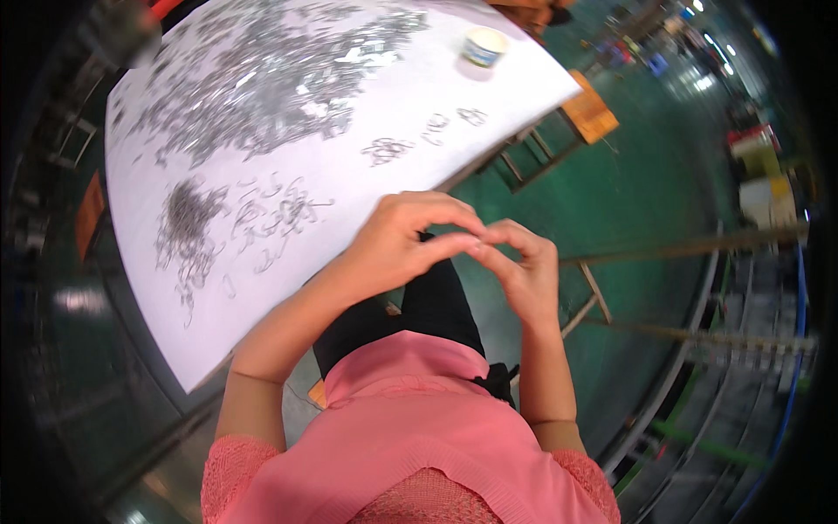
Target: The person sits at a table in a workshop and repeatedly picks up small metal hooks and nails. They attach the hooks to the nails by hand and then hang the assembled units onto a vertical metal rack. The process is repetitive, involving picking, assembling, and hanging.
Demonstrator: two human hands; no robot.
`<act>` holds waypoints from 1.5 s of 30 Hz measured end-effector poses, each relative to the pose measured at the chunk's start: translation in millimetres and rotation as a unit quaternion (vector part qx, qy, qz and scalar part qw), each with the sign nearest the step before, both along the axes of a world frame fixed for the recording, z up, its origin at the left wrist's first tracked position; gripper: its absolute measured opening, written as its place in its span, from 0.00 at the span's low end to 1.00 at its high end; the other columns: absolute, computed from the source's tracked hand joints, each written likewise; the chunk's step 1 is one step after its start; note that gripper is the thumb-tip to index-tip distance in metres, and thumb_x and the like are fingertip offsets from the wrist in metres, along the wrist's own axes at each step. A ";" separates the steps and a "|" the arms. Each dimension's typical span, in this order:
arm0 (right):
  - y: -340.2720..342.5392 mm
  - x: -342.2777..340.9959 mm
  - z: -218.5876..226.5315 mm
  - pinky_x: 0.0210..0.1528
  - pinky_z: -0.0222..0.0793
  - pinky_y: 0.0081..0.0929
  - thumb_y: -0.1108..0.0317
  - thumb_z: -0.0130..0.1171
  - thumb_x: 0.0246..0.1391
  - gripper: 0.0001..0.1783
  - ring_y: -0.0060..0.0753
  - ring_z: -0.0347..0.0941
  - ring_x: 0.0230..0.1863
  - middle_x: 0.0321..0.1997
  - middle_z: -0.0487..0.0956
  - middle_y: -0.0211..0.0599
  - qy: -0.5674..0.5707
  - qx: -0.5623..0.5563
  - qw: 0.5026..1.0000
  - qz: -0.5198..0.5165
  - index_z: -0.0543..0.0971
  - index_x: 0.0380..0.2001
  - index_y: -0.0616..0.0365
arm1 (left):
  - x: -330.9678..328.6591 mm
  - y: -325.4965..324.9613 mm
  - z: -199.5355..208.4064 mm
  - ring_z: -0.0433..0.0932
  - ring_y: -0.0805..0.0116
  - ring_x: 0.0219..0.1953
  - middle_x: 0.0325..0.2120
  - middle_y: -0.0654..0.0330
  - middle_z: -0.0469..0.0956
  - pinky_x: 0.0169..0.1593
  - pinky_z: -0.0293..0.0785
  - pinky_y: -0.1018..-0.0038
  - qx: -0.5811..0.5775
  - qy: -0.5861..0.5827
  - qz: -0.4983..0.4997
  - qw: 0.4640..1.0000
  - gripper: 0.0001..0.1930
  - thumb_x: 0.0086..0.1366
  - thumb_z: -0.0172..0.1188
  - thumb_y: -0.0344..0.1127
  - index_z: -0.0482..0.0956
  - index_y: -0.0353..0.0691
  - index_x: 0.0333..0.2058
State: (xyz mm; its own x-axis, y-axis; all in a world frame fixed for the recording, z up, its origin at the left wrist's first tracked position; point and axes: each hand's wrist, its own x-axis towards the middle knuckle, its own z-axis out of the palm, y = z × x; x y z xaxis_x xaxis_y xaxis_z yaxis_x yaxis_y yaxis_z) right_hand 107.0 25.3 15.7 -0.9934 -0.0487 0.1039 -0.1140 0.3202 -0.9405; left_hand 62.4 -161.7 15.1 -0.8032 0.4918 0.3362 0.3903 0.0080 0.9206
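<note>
Where the big white table (367, 188) fills the ten to twelve o'clock part of the view, its long near edge slants from about seven o'clock up to two o'clock. Past that edge, from two round to five o'clock, lies the green floor (646, 201), wide and open, with wooden stools (589, 113) by the table's far corner and metal rails lower down at four o'clock.

On the table, the biggest thing is a wide heap of small shiny metal pieces (271, 79) at eleven o'clock. A smaller dark pile (185, 218) sits at nine o'clock, near the table's left rim. Little clumps and loose bent wire bits (279, 214) lie between the pile and the near edge, with bare white room around them. A small white cup (483, 45) stands alone at one o'clock, close to the far edge.

The person wears a pink top (410, 437) at six o'clock, with dark trousers (428, 306) above it.

Both hands meet in the middle, just off the table's near edge, over the lap. The left hand (397, 240) is curled, fingers bent in, thumb and first finger pinched together. The right hand (524, 266) is curled too, its fingertips touching the left ones. They seem to pinch something tiny between them, too small to see clearly. The nearest wire bits lie at ten o'clock from the hands.
</note>
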 end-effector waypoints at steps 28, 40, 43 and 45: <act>-19.0 -18.4 -65.1 0.41 0.63 0.25 0.77 0.62 0.48 0.04 0.31 0.72 0.32 0.28 0.78 0.35 0.089 -0.002 0.996 -0.014 0.77 0.27 0.60 | -229.2 -141.5 -148.2 0.46 0.47 0.68 0.66 0.54 0.53 0.63 0.44 0.39 -0.456 0.034 0.454 0.764 0.29 0.66 0.46 0.58 0.63 0.52 0.61; -19.5 -24.9 -77.3 0.40 0.65 0.26 0.78 0.61 0.48 0.03 0.32 0.72 0.33 0.30 0.78 0.37 0.066 -0.015 0.997 0.021 0.77 0.28 0.62 | -122.9 -95.4 -168.4 0.38 0.55 0.71 0.68 0.59 0.48 0.66 0.33 0.40 -0.469 0.116 0.359 0.798 0.32 0.68 0.45 0.54 0.53 0.48 0.66; -18.7 -24.4 -76.5 0.40 0.66 0.25 0.78 0.61 0.48 0.03 0.32 0.72 0.33 0.29 0.77 0.37 0.067 -0.016 0.997 0.026 0.76 0.28 0.62 | -61.6 -76.8 -165.0 0.39 0.57 0.71 0.68 0.60 0.48 0.66 0.32 0.39 -0.484 0.105 0.296 0.817 0.32 0.68 0.45 0.52 0.53 0.44 0.66; -19.3 -23.7 -75.1 0.40 0.66 0.25 0.78 0.61 0.48 0.03 0.32 0.72 0.33 0.29 0.77 0.37 0.065 -0.021 0.997 0.031 0.76 0.28 0.62 | -42.9 -83.1 -167.2 0.39 0.59 0.71 0.68 0.61 0.49 0.65 0.31 0.38 -0.515 0.091 0.287 0.803 0.31 0.69 0.44 0.50 0.52 0.43 0.66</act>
State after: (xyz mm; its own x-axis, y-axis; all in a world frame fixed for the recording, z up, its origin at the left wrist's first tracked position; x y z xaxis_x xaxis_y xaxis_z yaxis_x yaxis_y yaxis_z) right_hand 83.4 6.0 -59.4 -0.9665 -0.1026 0.2354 -0.2548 0.2693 -0.9287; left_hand 19.5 -244.9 -152.1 -0.9805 0.1513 0.1253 0.1778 0.9547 0.2387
